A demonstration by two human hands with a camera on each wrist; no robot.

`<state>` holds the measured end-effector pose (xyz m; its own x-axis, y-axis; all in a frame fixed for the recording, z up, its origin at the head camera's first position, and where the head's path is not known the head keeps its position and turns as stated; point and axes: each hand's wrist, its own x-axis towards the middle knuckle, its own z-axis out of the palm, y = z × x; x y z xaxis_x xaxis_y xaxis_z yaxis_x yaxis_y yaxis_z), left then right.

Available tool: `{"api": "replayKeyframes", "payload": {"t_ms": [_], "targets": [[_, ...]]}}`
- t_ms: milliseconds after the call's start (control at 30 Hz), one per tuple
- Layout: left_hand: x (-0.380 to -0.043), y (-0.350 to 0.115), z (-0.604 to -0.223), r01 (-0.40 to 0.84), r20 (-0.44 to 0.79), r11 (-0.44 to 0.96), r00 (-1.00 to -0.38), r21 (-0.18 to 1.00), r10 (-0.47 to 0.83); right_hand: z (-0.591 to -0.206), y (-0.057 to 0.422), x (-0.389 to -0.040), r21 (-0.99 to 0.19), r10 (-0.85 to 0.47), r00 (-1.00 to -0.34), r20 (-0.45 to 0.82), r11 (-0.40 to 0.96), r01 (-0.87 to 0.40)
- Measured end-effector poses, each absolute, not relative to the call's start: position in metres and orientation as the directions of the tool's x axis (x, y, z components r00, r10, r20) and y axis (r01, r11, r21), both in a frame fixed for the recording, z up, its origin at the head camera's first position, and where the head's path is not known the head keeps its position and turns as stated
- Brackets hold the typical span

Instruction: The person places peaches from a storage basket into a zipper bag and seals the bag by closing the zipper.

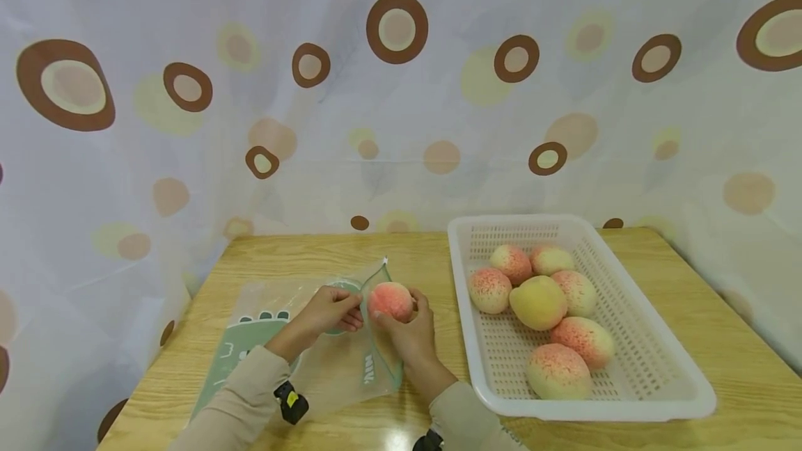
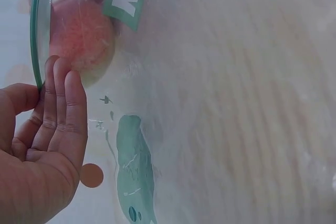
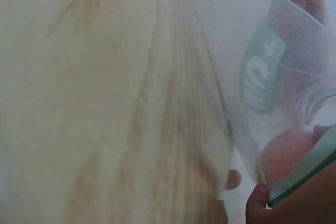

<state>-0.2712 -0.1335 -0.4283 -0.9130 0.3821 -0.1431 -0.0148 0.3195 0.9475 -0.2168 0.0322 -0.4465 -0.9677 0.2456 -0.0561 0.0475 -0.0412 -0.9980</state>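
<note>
A translucent zip bag (image 1: 341, 374) with green print and a green-edged mouth lies on the table, its mouth lifted toward the right. My left hand (image 1: 332, 312) pinches the rim of that mouth between thumb and forefinger, the other fingers extended along the bag in the left wrist view. A pink peach (image 1: 391, 301) is in the grip of my right hand (image 1: 413, 333), at the bag's opening. Through the clear film the same peach (image 2: 84, 38) shows just inside the rim. In the right wrist view the bag's film partly veils the peach (image 3: 289, 150).
To the right stands a white perforated plastic basket (image 1: 595, 409) holding several red-speckled peaches (image 1: 559, 372) and a yellow one (image 1: 539, 303). Both rest on a wooden table (image 1: 301, 252). Behind it hangs a patterned curtain (image 1: 401, 110).
</note>
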Motion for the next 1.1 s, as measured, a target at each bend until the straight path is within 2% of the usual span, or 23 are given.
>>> {"api": "replayKeyframes", "payload": {"t_ms": [300, 567, 800, 967, 1100], "targets": [[-0.269, -0.137, -0.424, -0.001, -0.117, 0.283, -0.913, 0.959, 0.392, -0.448, 0.033, -0.215, -0.995, 0.207, -0.974, -0.093, -0.042, 0.086], [-0.271, -0.144, -0.415, -0.012, -0.112, 0.261, -0.921, 0.965, 0.372, -0.446, 0.033, -0.212, -0.991, 0.190, -0.979, -0.078, -0.118, 0.056], [-0.275, -0.146, -0.407, 0.033, -0.068, 0.256, -0.924, 0.966, 0.377, -0.440, 0.035, -0.209, -0.988, 0.143, -0.987, -0.068, -0.144, 0.047], [-0.275, -0.145, -0.411, 0.009, -0.091, 0.254, -0.922, 0.967, 0.377, -0.438, 0.035, -0.208, -0.996, 0.170, -0.984, -0.048, -0.086, 0.034], [-0.275, -0.145, -0.413, -0.013, -0.111, 0.259, -0.924, 0.966, 0.367, -0.439, 0.036, -0.208, -0.999, 0.197, -0.980, 0.014, 0.041, -0.006]]}}
